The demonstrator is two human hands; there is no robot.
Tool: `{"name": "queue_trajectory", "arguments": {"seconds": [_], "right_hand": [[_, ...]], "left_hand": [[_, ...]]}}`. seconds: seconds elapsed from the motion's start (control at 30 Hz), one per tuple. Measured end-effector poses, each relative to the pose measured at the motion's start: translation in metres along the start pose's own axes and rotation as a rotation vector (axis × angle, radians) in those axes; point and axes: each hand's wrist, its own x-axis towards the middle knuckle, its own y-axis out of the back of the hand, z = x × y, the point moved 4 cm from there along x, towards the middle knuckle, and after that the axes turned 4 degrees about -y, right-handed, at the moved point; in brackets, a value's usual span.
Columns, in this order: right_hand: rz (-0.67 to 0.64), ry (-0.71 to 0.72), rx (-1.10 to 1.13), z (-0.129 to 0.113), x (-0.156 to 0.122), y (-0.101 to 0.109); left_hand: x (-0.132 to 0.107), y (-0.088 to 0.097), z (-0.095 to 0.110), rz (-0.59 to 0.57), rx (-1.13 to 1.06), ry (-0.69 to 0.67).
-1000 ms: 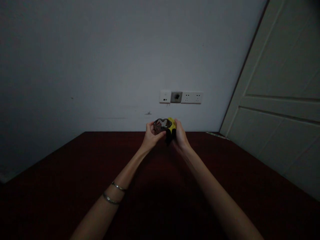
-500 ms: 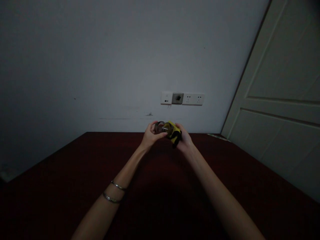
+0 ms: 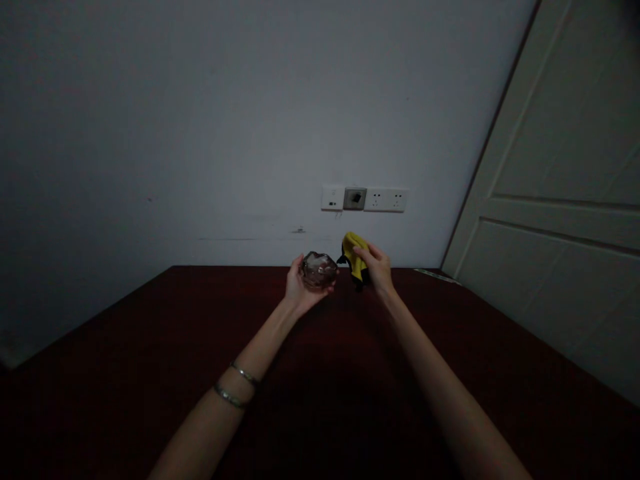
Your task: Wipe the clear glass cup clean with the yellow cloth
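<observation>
My left hand (image 3: 299, 293) cups a round, clear glass dish (image 3: 319, 269) with a wavy rim, its fingers wrapped beneath and around the sides. The dish is tilted so that its inside faces me. To the right, my right hand (image 3: 379, 268) grips a bunched yellow cloth (image 3: 353, 248) with black edges, held between thumb and fingers. A narrow gap separates the cloth from the dish. Both things are held up above the far part of a dark red table (image 3: 210, 313).
The table's far edge meets a pale wall (image 3: 240, 133). Several socket plates (image 3: 384, 199) are set in the wall behind my hands. A panelled white door (image 3: 565, 200) stands at the right, and a thin pale strip (image 3: 438, 276) lies at the table's far right corner.
The cloth has come off the glass dish, moving up and right with my right hand. My left hand has turned and lowered slightly, so the dish now faces me more.
</observation>
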Motion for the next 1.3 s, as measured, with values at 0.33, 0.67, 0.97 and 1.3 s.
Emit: {"name": "queue_trajectory", "arguments": {"seconds": [0.33, 0.67, 0.97, 1.3], "right_hand": [[-0.683, 0.595, -0.768, -0.031, -0.038, -0.043], [-0.757, 0.6, -0.891, -0.03, -0.038, -0.05], [-0.741, 0.597, -0.964, -0.027, -0.04, -0.043], [-0.653, 0.697, -1.029, -0.033, -0.072, -0.043]], "left_hand": [[0.005, 0.006, -0.021, 0.139, -0.001, 0.147], [-0.001, -0.004, -0.018, 0.262, 0.009, -0.007], [0.001, 0.006, -0.016, 0.427, -0.099, -0.084], [0.004, 0.015, -0.007, 0.476, -0.235, -0.243]]}}
